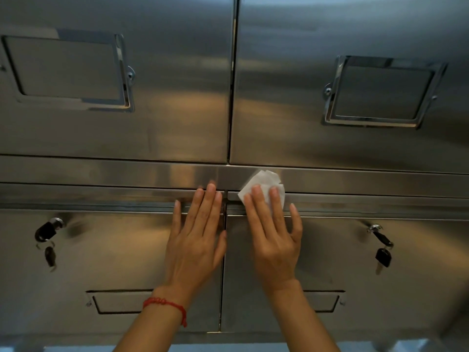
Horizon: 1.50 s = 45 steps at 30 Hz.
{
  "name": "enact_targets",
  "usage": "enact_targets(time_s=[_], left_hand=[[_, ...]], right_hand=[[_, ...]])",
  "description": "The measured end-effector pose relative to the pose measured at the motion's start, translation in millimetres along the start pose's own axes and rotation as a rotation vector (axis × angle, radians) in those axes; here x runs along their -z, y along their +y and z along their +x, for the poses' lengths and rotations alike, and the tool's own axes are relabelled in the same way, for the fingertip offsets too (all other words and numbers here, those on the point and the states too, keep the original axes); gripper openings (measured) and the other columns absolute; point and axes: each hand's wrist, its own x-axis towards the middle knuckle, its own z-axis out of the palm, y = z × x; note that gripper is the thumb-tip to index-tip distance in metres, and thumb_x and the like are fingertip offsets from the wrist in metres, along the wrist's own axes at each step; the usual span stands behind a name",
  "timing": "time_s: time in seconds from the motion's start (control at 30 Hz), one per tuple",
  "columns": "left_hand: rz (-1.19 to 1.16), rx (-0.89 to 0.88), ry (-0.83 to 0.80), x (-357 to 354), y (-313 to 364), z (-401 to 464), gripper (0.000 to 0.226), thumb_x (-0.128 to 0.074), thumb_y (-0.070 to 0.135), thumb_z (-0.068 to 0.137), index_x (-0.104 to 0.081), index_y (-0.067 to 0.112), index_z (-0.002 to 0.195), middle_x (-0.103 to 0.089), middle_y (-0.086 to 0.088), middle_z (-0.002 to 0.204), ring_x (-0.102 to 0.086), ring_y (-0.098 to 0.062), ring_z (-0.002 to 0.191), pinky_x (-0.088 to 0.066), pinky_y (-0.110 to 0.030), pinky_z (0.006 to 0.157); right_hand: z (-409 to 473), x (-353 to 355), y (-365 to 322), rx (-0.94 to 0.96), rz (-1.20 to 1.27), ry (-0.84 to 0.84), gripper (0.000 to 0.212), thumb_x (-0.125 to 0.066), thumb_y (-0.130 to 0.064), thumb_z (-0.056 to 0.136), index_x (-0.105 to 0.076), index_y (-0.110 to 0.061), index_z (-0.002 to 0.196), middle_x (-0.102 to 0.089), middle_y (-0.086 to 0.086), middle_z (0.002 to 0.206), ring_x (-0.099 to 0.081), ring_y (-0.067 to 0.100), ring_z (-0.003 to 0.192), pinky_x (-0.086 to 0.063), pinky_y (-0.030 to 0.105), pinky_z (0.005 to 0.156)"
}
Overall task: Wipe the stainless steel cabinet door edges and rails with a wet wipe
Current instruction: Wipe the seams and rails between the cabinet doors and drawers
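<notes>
Wipe (264, 185) on rail (355, 182), under right hand (274, 235)

White wet wipe (264, 185), silver-grey cabinet doors (114, 138), red bracelet (167, 304), black keys (383, 256).

cabinet (152, 138): stainless steel, four doors, seams crossing at centre
horizontal rail (127, 174): runs 9 to 3 o'clock between upper and lower doors
wet wipe (264, 185): white, crumpled, on rail just right of centre
keys (382, 250): hang in lower door locks, 8 and 4 o'clock
</notes>
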Motion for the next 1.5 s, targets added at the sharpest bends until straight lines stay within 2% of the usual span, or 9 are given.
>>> enact_targets(time_s=[0.1,0.37,0.53,0.73,1.03,1.13,1.5], left_hand=[[-0.003,0.011,0.002,0.0,2.6,0.7,0.073,-0.04,0.029,0.089,-0.003,0.009,0.149,0.007,-0.003,0.157,-0.002,-0.019,0.144,-0.008,-0.048,0.114],[0.0,0.043,-0.017,-0.2,8.2,0.9,0.074,-0.037,0.032,0.089,0.0,0.009,0.149,0.01,-0.003,0.157,0.002,-0.019,0.144,-0.008,-0.048,0.114],[-0.001,0.04,-0.02,-0.3,7.9,0.4,0.07,-0.036,0.032,0.091,-0.003,0.008,0.148,0.009,-0.004,0.157,0.0,-0.02,0.144,-0.009,-0.048,0.114],[-0.003,0.035,-0.014,-0.4,8.0,0.7,0.073,-0.037,0.032,0.09,0.0,0.009,0.149,0.008,-0.004,0.157,0.0,-0.02,0.144,-0.007,-0.046,0.115],[-0.008,0.066,-0.022,-1.3,11.9,0.4,0.072,-0.036,0.033,0.09,-0.001,0.009,0.149,0.009,-0.004,0.157,0.0,-0.021,0.144,-0.011,-0.048,0.114],[0.001,0.069,-0.032,-1.6,12.9,0.0,0.071,-0.037,0.032,0.091,-0.004,0.007,0.148,0.009,-0.006,0.157,0.0,-0.021,0.144,-0.01,-0.048,0.114],[-0.014,0.094,-0.046,1.7,16.6,1.8,0.073,-0.036,0.032,0.091,0.003,0.01,0.148,0.013,-0.004,0.156,0.002,-0.021,0.144,-0.011,-0.047,0.114]], right_hand=[[3.5,-3.8,-9.9,0.008,0.038,0.006,0.033,-0.042,-0.011,0.099,-0.053,-0.011,0.13,-0.048,0.006,0.138,-0.045,0.026,0.128,-0.035,0.045,0.102],[2.1,-4.0,-10.0,-0.006,0.035,0.02,0.032,-0.047,-0.011,0.097,-0.052,-0.009,0.129,-0.048,0.007,0.136,-0.045,0.024,0.128,-0.034,0.045,0.103],[5.2,-6.6,-14.4,0.009,0.074,0.032,0.031,-0.048,-0.012,0.098,-0.054,-0.01,0.128,-0.049,0.007,0.135,-0.047,0.021,0.126,-0.036,0.044,0.102],[-1.4,-3.2,-9.4,-0.038,0.044,0.014,0.031,-0.048,-0.01,0.097,-0.053,-0.007,0.128,-0.048,0.008,0.136,-0.045,0.022,0.128,-0.031,0.043,0.107],[0.3,1.2,-3.1,-0.007,0.042,0.004,0.029,-0.045,-0.009,0.098,-0.055,-0.007,0.125,-0.05,0.008,0.133,-0.05,0.021,0.124,-0.038,0.044,0.101],[3.1,-0.6,-11.6,-0.001,0.078,0.016,0.029,-0.045,-0.01,0.098,-0.055,-0.007,0.125,-0.051,0.008,0.133,-0.049,0.021,0.124,-0.038,0.043,0.1],[1.5,1.8,-4.7,-0.003,0.095,-0.007,0.031,-0.044,-0.007,0.098,-0.054,-0.007,0.127,-0.05,0.009,0.134,-0.046,0.022,0.127,-0.037,0.043,0.103]])
